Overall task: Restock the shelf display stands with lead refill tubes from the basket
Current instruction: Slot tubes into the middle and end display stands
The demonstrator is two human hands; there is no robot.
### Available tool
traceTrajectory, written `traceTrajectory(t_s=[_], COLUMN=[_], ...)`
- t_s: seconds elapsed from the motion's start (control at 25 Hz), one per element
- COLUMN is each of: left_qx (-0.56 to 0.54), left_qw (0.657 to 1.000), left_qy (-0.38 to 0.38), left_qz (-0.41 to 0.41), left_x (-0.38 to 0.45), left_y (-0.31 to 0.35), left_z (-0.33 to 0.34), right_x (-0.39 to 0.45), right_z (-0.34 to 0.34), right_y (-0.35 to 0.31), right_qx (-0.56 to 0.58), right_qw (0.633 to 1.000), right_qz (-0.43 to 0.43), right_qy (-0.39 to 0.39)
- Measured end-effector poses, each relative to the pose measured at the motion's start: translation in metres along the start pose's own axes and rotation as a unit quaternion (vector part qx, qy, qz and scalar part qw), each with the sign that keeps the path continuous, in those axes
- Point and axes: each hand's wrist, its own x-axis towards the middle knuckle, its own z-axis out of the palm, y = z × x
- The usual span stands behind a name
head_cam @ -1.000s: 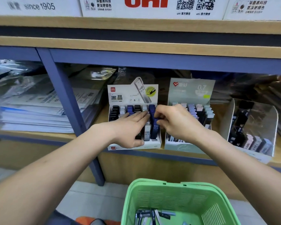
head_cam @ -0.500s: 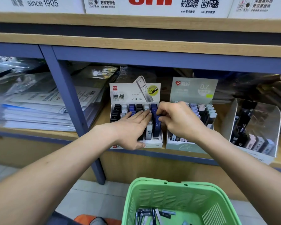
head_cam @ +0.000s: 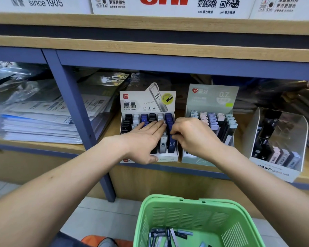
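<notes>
Pinching a blue tube into the stand at 12 o'clock, the right hand risks toppling neighbours the flat, open left hand steadies.

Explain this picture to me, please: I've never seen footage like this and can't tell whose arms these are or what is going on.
The camera sits on a person's head, looking down at their own arms. They stand at a shop shelf. The left hand lies flat over the tubes in a white stand. The right hand pinches at the stand's blue column, apparently seating a tube; its grip is hidden. Beside it stand a green 0.7 stand and a clear one. Below, a green basket holds more tubes.
</notes>
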Motion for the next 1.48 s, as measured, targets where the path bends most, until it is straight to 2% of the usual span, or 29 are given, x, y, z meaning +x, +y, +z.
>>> traceTrajectory(t_s=[0.12,0.24,0.36,0.44,0.56,0.6,0.64,0.68,0.76,0.84,0.96,1.2,1.36,1.48], left_qx=[0.006,-0.003,-0.008,-0.019,0.004,0.006,0.003,-0.001,0.008,-0.006,-0.052,-0.177,-0.254,-0.272], left_qw=[1.0,1.0,0.999,0.992,0.949,0.935,0.933,0.944,0.976,0.989,0.983,0.948,0.882,0.842], left_qy=[-0.004,0.002,0.052,0.126,0.304,0.334,0.33,0.286,0.132,-0.011,-0.151,-0.262,-0.378,-0.431], left_qz=[-0.002,-0.007,-0.008,0.003,0.086,0.118,0.144,0.164,0.172,0.148,0.092,-0.043,-0.123,-0.177], left_x=[0.0,-0.001,-0.008,-0.013,-0.02,-0.021,-0.022,-0.022,-0.015,-0.001,0.017,0.028,0.013,0.005], left_y=[0.0,0.0,0.005,0.012,0.042,0.056,0.071,0.087,0.111,0.128,0.156,0.189,0.222,0.236], left_z=[0.001,-0.004,-0.008,-0.01,-0.004,0.003,0.013,0.024,0.051,0.083,0.142,0.259,0.316,0.345], right_x=[-0.001,-0.003,-0.015,-0.031,-0.071,-0.088,-0.104,-0.119,-0.146,-0.169,-0.211,-0.273,-0.303,-0.317], right_z=[0.003,-0.001,-0.014,-0.019,-0.01,-0.001,0.011,0.025,0.058,0.088,0.136,0.214,0.248,0.272], right_y=[-0.004,-0.006,-0.006,-0.004,-0.003,-0.004,-0.004,-0.003,0.005,0.017,0.031,0.041,0.035,0.032], right_qx=[-0.076,-0.081,-0.032,-0.001,0.047,0.052,0.056,0.067,0.093,0.111,0.12,0.115,0.112,0.102], right_qw=[0.997,0.997,0.998,0.999,0.998,0.994,0.986,0.972,0.935,0.907,0.87,0.805,0.741,0.714], right_qz=[-0.026,-0.021,0.002,0.015,0.047,0.064,0.085,0.113,0.175,0.233,0.306,0.375,0.397,0.417], right_qy=[0.008,0.005,0.047,0.052,-0.012,-0.068,-0.132,-0.196,-0.296,-0.334,-0.368,-0.445,-0.53,-0.553])
